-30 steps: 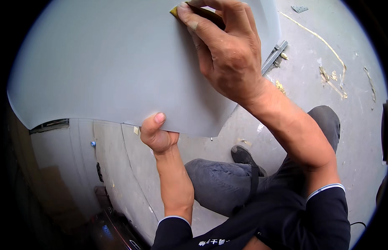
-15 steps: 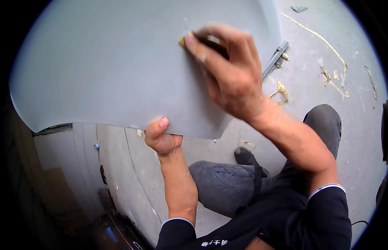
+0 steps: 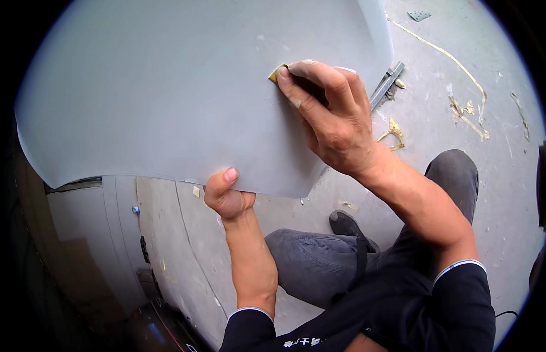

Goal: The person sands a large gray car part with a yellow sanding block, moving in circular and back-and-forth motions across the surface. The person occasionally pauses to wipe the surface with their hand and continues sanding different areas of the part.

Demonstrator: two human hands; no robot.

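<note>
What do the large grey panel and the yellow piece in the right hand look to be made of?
Grey panel: coated sheet, metal or plastic; its even, low-sheen, smooth grey surface suggests paint or primer and hides the base.
Yellow piece: possibly paper or abrasive sheet, from its flat, dull corner; the right hand covers too much to be sure.

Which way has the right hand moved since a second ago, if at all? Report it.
Yes: against the grey panel, the right hand has moved down and slightly rightward, nearer the panel's lower right corner.
</note>
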